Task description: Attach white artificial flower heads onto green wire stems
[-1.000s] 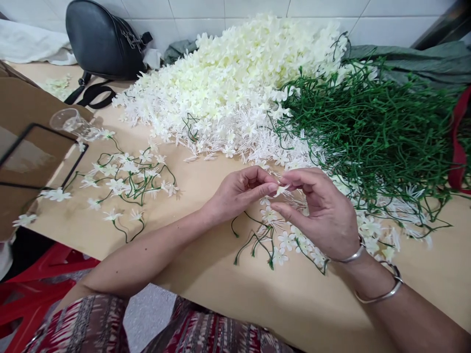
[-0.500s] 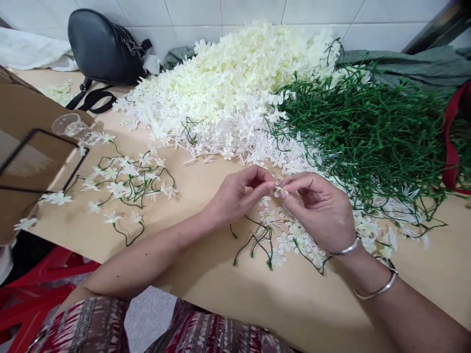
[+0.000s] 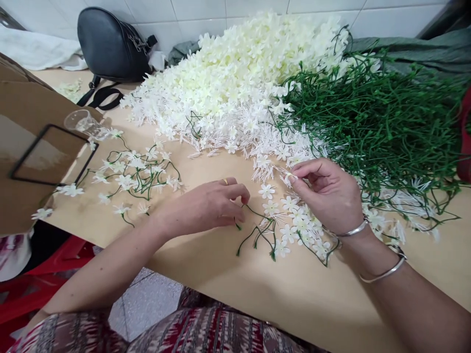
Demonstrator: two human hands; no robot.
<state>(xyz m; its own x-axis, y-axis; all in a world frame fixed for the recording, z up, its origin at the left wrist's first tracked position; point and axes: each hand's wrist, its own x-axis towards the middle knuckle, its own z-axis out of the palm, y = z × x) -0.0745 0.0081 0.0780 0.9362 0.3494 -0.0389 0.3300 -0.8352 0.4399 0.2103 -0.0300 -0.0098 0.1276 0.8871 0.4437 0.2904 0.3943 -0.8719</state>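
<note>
My right hand point(image 3: 326, 198) pinches a small white flower point(image 3: 289, 178) with thin white stamens between thumb and fingertips. Lower and to the left, my left hand point(image 3: 211, 206) curls at the end of a green stem point(image 3: 257, 214) on the table, its fingertips at the stem. Loose white petals point(image 3: 301, 223) and several green stems lie between and below the hands. Finished-looking flowers on green stems point(image 3: 138, 171) lie to the left of my left hand.
A large heap of pale flowers point(image 3: 235, 73) lies against the tiled wall, with a tangle of green stems point(image 3: 382, 122) at its right. A black bag point(image 3: 110, 46), a clear cup point(image 3: 81, 121) and a cardboard box point(image 3: 29, 196) are at the left. A red stool point(image 3: 55, 264) is below.
My left hand has left the flower and moved down and left to the green stem. My right hand still pinches the flower. The view has shifted slightly.
</note>
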